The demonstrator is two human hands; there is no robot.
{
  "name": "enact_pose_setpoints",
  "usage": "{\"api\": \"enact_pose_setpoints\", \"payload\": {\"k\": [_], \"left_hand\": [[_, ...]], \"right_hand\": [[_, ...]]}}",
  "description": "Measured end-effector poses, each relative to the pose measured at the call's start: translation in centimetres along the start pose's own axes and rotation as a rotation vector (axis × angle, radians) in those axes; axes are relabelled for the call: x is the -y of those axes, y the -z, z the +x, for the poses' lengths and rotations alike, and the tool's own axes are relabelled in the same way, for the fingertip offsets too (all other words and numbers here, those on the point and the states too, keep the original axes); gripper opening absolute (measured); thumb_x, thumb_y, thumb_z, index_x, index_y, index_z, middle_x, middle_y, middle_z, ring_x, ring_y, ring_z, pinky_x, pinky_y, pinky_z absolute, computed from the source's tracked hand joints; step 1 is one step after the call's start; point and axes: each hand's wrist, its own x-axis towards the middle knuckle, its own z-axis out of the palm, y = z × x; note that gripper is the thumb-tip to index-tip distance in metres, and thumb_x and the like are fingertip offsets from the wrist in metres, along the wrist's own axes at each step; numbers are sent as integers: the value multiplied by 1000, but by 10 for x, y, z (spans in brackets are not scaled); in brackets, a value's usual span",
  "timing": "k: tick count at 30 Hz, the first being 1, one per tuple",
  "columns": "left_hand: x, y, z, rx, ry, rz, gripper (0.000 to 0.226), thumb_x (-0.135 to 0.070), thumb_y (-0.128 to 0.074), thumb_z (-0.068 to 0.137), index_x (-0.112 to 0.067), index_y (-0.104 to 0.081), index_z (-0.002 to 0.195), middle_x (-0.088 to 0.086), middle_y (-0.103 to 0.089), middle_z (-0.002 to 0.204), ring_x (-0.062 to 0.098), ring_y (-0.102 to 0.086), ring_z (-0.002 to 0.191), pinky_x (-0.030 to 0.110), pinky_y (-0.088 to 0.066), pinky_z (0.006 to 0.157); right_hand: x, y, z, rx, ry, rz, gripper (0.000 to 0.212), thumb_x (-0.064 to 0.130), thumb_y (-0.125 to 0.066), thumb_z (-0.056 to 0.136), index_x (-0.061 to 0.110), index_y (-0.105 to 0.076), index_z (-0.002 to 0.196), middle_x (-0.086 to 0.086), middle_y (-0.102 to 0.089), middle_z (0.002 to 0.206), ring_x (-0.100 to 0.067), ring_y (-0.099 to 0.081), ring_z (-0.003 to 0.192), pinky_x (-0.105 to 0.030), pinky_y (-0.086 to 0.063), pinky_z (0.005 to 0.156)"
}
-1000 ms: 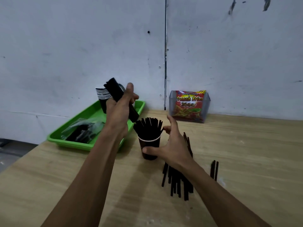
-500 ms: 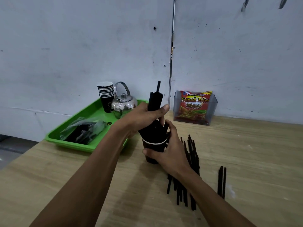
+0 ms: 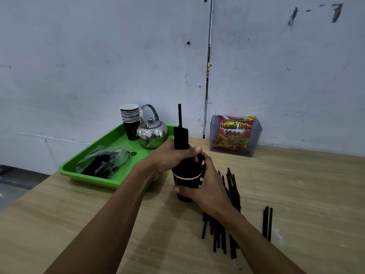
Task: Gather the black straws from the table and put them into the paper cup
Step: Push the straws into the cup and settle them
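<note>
A black paper cup [image 3: 185, 183] with a white rim band stands on the wooden table [image 3: 296, 184], packed with black straws. My left hand [image 3: 173, 158] grips an upright bundle of black straws [image 3: 180, 138] whose lower ends sit in the cup; one straw sticks up above the rest. My right hand [image 3: 205, 184] wraps around the cup's right side and holds it. A pile of loose black straws [image 3: 223, 228] lies on the table under and behind my right forearm. A few more straws [image 3: 267, 222] lie apart to the right.
A green tray [image 3: 94, 178] at the left holds a stack of paper cups [image 3: 130, 119], a steel kettle [image 3: 151, 131] and a plastic bag of dark items [image 3: 102, 161]. A clear box with a snack packet [image 3: 235, 135] stands against the wall.
My left hand brought the straw bundle from up near the tray down into the cup and turned it upright. My right hand closed around the cup's side.
</note>
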Motion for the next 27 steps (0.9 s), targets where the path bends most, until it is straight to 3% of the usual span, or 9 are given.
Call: {"api": "enact_pose_setpoints", "payload": {"k": [3, 5, 9, 13, 14, 16, 21, 25, 27], "left_hand": [[-1, -2, -2, -11, 4, -26, 27, -36, -71, 88, -19, -72, 66, -2, -73, 74, 2, -66, 69, 9, -47, 60], [-2, -4, -2, -16, 2, -54, 22, -30, -71, 89, -13, -73, 74, 7, -74, 80, 8, -67, 74, 16, -51, 67], [-3, -6, -5, -33, -27, -80, 20, -19, -68, 90, 0, -72, 86, 22, -74, 93, 23, -70, 87, 36, -52, 86], [-5, -6, -6, -40, -17, -10, 25, -29, -69, 90, -8, -71, 76, 15, -68, 83, 13, -61, 76, 21, -45, 71], [-6, -7, -6, -43, -6, -8, 25, -30, -69, 90, -10, -70, 74, 11, -67, 81, 10, -60, 73, 16, -44, 66], [-6, -7, -7, -48, -1, -18, 24, -29, -70, 90, -10, -70, 75, 11, -68, 82, 9, -61, 74, 13, -45, 66], [-6, -10, -5, -112, -52, -119, 20, -8, -72, 85, -1, -70, 103, 16, -74, 106, 23, -71, 102, 36, -55, 92], [-5, -15, -6, -165, -124, -100, 17, -3, -61, 91, -4, -65, 108, 19, -71, 111, 25, -68, 109, 43, -55, 93], [-2, -14, -5, -191, -105, -133, 15, 0, -61, 90, 0, -66, 103, 25, -70, 107, 29, -70, 103, 44, -55, 90]], "right_hand": [[13, 14, 0, 71, -57, -6, 118, 16, -82, 59, 42, -13, 151, 16, -48, 130, 4, -49, 116, -8, -40, 83], [31, 25, 4, -26, -5, 46, 108, 23, -73, 61, 40, -17, 152, 8, -42, 140, -4, -39, 131, -7, -37, 86], [89, 37, 27, -137, 179, -24, 79, 58, -58, 80, 40, -25, 149, 10, -38, 148, -1, -32, 136, -29, -32, 106], [138, 40, 64, 47, 276, -274, 64, 66, -32, 94, 33, -34, 149, 11, -35, 156, -4, -26, 144, -33, -22, 116], [144, 39, 69, 110, 276, -362, 59, 65, -26, 96, 33, -44, 142, 10, -45, 148, -8, -35, 139, -37, -26, 114], [147, 36, 71, 218, 287, -520, 48, 64, -17, 96, 37, -56, 102, 11, -63, 102, -11, -55, 96, -41, -39, 90], [129, 33, 59, 143, 342, -573, 43, 68, -16, 93, 53, -46, 67, 15, -45, 67, -4, -44, 67, -34, -33, 66], [114, 27, 50, 240, 301, -558, 47, 68, -16, 93, 45, -57, 96, 22, -59, 85, -9, -53, 92, -39, -42, 84], [107, 26, 50, 217, 276, -496, 58, 67, -18, 95, 33, -62, 113, 9, -69, 103, -14, -60, 100, -38, -45, 86]]}}
